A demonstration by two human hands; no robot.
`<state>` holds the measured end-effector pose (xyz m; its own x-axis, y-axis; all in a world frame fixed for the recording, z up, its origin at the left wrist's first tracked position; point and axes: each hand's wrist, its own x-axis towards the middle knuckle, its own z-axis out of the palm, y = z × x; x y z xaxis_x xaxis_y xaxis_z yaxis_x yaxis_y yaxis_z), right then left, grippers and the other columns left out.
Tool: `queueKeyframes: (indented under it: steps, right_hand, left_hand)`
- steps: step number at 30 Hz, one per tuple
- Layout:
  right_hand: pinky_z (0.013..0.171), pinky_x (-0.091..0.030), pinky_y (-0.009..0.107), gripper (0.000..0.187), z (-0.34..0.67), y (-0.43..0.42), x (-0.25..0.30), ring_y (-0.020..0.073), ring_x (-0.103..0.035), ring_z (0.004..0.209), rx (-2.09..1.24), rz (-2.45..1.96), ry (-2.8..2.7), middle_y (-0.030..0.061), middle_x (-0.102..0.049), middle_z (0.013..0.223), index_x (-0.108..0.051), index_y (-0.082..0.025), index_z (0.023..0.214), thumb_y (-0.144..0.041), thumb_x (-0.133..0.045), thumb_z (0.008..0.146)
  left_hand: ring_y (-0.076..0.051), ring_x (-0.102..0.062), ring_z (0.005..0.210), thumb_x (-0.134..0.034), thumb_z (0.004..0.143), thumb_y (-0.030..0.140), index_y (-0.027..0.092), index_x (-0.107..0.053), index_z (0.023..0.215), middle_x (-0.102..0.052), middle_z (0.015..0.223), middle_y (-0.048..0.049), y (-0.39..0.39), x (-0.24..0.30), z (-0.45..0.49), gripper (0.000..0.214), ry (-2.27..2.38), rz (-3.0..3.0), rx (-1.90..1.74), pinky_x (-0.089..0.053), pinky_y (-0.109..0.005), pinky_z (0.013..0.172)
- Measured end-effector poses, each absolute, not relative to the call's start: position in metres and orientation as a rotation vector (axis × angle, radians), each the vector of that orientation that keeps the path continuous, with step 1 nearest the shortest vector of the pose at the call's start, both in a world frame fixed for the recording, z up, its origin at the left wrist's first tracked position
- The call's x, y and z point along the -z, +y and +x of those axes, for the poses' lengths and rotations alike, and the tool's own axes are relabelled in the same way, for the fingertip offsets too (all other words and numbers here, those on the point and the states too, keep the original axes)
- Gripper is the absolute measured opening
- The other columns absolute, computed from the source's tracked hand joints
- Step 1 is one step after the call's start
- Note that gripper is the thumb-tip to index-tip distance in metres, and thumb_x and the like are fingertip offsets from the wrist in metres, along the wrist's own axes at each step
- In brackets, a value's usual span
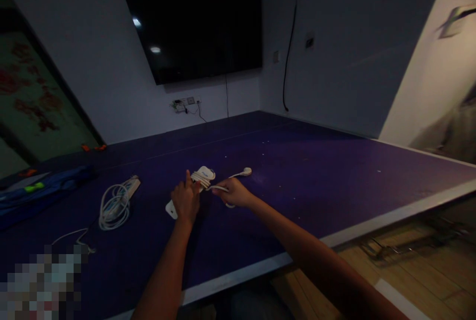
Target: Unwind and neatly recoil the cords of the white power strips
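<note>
A white power strip (203,176) lies on the dark blue table (297,181) with its cord wound around it. My left hand (185,200) is closed on the strip's near part and holds it down. My right hand (235,193) pinches the white cord (217,188) just to the right of the strip. The cord's white plug (245,172) rests on the table beyond my right hand.
A second white power strip with a coiled cord (115,204) lies to the left. A thin white cable (72,236) trails near the left front. Blue cloth (44,191) sits at the far left. A black screen (197,30) hangs on the wall. The table's white edge (372,223) runs at right.
</note>
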<state>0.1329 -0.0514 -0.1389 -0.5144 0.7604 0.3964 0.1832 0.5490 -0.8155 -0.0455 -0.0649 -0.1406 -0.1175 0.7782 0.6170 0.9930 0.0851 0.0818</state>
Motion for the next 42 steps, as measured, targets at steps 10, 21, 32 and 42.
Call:
queueKeyframes:
  steps: [10, 21, 32, 42]
  right_hand:
    - [0.054, -0.028, 0.022, 0.012, 0.156, -0.047, 0.131, 0.0116, -0.055, 0.057, -0.103, -0.990, -2.158, 0.0033, -0.066, 0.063, -0.071, -0.016, 0.071, -0.028, -0.068, 0.072]
    - [0.054, -0.030, 0.022, 0.026, 0.160, -0.042, 0.136, 0.0118, -0.057, 0.059, 0.152, -0.923, -2.137, 0.0021, -0.067, 0.066, -0.071, -0.018, 0.076, -0.041, -0.075, 0.065]
    - [0.055, -0.033, 0.021, 0.025, 0.158, -0.041, 0.145, 0.0101, -0.055, 0.056, 0.184, -0.796, -2.086, 0.0016, -0.065, 0.064, -0.070, -0.018, 0.076, -0.042, -0.069, 0.072]
    - [0.056, -0.032, 0.020, 0.030, 0.166, -0.033, 0.137, 0.0098, -0.054, 0.059, -0.195, -1.043, -2.013, -0.0007, -0.065, 0.066, -0.071, -0.019, 0.073, -0.043, -0.079, 0.057]
  left_hand:
    - [-0.031, -0.053, 0.095, -0.042, 0.066, 0.079, 0.013, -0.033, 0.139, -0.061, 0.097, -0.0157, -0.075, 0.143, -0.018, 0.099, -1.673, -2.175, 0.450, -0.035, -0.040, 0.081]
    - [-0.031, -0.055, 0.099, -0.037, 0.070, 0.078, 0.015, -0.036, 0.137, -0.061, 0.110, -0.0165, -0.069, 0.151, -0.021, 0.092, -1.548, -2.404, 0.423, -0.038, -0.041, 0.083]
    - [-0.029, -0.055, 0.099, -0.031, 0.075, 0.075, 0.013, -0.041, 0.133, -0.061, 0.107, -0.0158, -0.065, 0.151, -0.021, 0.086, -1.496, -2.469, 0.422, -0.038, -0.039, 0.082]
    - [-0.028, -0.056, 0.092, -0.044, 0.070, 0.074, 0.014, -0.043, 0.132, -0.063, 0.099, -0.0135, -0.075, 0.148, -0.015, 0.086, -1.277, -2.512, 0.505, -0.039, -0.040, 0.081]
